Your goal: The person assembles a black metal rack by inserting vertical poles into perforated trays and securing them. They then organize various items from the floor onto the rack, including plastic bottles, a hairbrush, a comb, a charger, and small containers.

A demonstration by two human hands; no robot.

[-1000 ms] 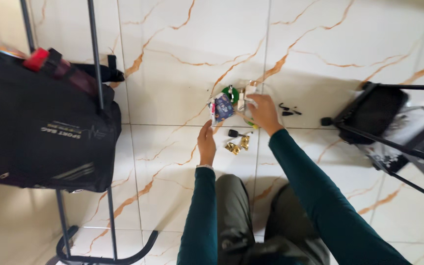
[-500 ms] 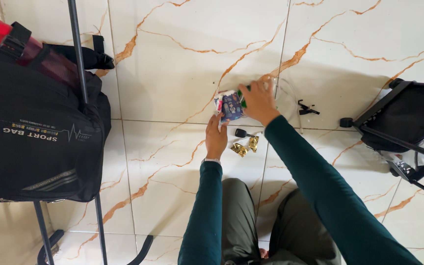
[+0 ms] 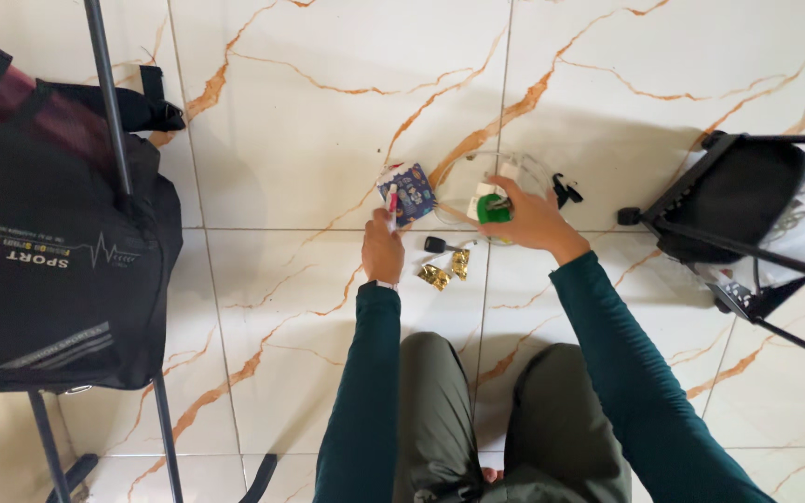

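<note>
I am crouched over a marbled tile floor (image 3: 309, 140). My left hand (image 3: 382, 253) grips a slim white and pink tube, held upright next to a small blue printed packet (image 3: 409, 193) lying on the tile. My right hand (image 3: 525, 220) is inside a clear round bowl (image 3: 458, 177), closed on a small green item. Between my hands lie a small black object (image 3: 434, 245) and two gold foil wrappers (image 3: 447, 270).
A black sport bag (image 3: 48, 261) sits on a metal stand at the left, its legs (image 3: 165, 419) reaching down. At the right stands a black folding frame (image 3: 747, 200). A small black clip (image 3: 566, 191) lies beyond the bowl. My knees are at the bottom centre.
My right hand has gone from the blue packet into the clear bowl. The left hand now holds the slim tube upright. The view has shifted a little.
</note>
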